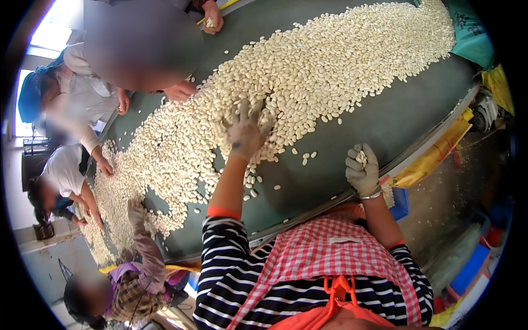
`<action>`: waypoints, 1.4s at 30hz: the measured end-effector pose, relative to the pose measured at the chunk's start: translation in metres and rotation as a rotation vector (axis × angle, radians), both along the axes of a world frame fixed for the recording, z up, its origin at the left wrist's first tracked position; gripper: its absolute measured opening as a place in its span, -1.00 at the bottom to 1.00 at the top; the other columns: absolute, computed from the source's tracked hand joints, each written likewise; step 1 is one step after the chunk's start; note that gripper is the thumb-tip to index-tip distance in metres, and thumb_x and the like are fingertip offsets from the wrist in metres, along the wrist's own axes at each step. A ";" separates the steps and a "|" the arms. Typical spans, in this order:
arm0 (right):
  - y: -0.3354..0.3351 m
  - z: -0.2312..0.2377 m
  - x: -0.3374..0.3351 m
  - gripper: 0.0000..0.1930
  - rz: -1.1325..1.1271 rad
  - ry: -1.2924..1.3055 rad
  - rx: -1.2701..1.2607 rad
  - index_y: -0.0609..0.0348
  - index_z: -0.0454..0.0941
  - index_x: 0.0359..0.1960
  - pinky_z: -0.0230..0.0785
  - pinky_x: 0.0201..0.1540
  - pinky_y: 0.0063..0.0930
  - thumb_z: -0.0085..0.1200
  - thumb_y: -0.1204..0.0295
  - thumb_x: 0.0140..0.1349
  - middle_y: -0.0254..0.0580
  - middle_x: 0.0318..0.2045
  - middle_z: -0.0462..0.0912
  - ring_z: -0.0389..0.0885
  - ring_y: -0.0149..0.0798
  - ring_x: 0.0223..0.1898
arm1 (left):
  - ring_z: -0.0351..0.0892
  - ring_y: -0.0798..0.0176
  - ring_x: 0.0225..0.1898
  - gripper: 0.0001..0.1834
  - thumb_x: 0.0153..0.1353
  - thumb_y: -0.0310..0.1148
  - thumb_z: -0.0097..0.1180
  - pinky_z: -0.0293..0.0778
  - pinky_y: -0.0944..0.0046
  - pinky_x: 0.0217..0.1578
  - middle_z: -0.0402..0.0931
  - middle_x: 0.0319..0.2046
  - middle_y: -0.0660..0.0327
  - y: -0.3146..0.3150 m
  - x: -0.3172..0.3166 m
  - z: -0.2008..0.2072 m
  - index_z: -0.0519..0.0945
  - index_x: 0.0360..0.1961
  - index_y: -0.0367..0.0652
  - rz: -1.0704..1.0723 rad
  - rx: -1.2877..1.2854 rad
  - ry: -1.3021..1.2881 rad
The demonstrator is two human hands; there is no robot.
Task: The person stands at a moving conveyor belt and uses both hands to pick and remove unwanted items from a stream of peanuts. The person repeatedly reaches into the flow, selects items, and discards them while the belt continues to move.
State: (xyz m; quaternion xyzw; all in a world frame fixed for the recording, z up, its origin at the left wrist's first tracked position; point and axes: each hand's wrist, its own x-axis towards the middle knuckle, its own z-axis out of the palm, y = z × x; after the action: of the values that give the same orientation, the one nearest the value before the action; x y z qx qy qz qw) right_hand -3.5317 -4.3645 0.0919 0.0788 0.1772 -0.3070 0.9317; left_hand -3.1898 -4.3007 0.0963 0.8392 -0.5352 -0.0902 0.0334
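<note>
A long heap of white beans [330, 60] lies along a dark green conveyor belt [379, 129]. My left hand [247, 130], in a pale work glove, reaches into the middle of the heap with its fingers spread among the beans. Closer to me, over the belt's near edge, my right hand [362, 171] is gloved too. Its fingers curl round a few white beans [361, 159], which show in the palm. A few loose beans [306, 158] are scattered on the belt between my two hands.
Co-workers' hands touch the beans: a bare hand [180, 91] across the belt, a gloved hand [136, 213] at the left. A blue bin [401, 204] stands below my right forearm. Yellow sacking [432, 157] hangs along the near edge; a green bag [472, 36] lies far right.
</note>
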 end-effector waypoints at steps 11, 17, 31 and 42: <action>-0.026 0.001 -0.012 -0.78 0.047 0.288 -0.084 0.08 0.46 -0.31 -0.08 -0.80 -0.74 -0.12 0.24 0.40 -0.36 -0.48 0.37 0.13 -0.56 -0.70 | 0.64 0.00 -0.38 -0.65 0.27 -0.16 0.05 0.57 0.15 -0.36 0.60 -0.43 0.02 0.041 -0.114 0.005 0.44 -0.03 -0.15 -0.018 0.100 0.326; -0.037 0.003 -0.024 -0.80 0.051 0.275 -0.118 0.09 0.42 -0.30 -0.11 -0.80 -0.76 -0.17 0.28 0.43 -0.36 -0.46 0.36 0.09 -0.56 -0.69 | 0.67 0.01 -0.38 -0.73 0.26 -0.22 0.00 0.57 0.06 -0.41 0.62 -0.46 0.06 0.024 -0.131 -0.025 0.45 -0.20 -0.23 -0.046 0.236 0.196; -0.058 0.003 -0.059 -0.75 0.022 0.206 -0.081 0.13 0.39 -0.27 -0.08 -0.78 -0.73 -0.23 0.25 0.46 -0.36 -0.50 0.27 0.04 -0.55 -0.69 | 0.64 -0.09 -0.28 -0.75 0.25 -0.24 -0.07 0.52 0.01 -0.27 0.62 -0.37 -0.05 -0.001 -0.036 -0.006 0.46 -0.21 -0.19 0.367 0.153 0.159; -0.089 -0.003 -0.073 -0.77 0.054 0.287 -0.104 0.10 0.42 -0.30 -0.11 -0.79 -0.74 -0.14 0.24 0.43 -0.37 -0.49 0.32 0.07 -0.56 -0.68 | 0.57 0.20 -0.53 -0.77 0.26 -0.36 -0.16 0.49 0.25 -0.45 0.58 -0.52 0.08 -0.026 -0.022 -0.035 0.49 -0.18 -0.22 0.662 -0.458 1.051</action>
State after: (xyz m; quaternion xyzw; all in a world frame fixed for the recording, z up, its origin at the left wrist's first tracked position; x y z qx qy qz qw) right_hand -3.6043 -4.4531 0.0887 -0.0191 0.2942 -0.2989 0.9076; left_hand -3.2117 -4.3270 0.0616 0.7754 -0.1672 -0.3565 0.4937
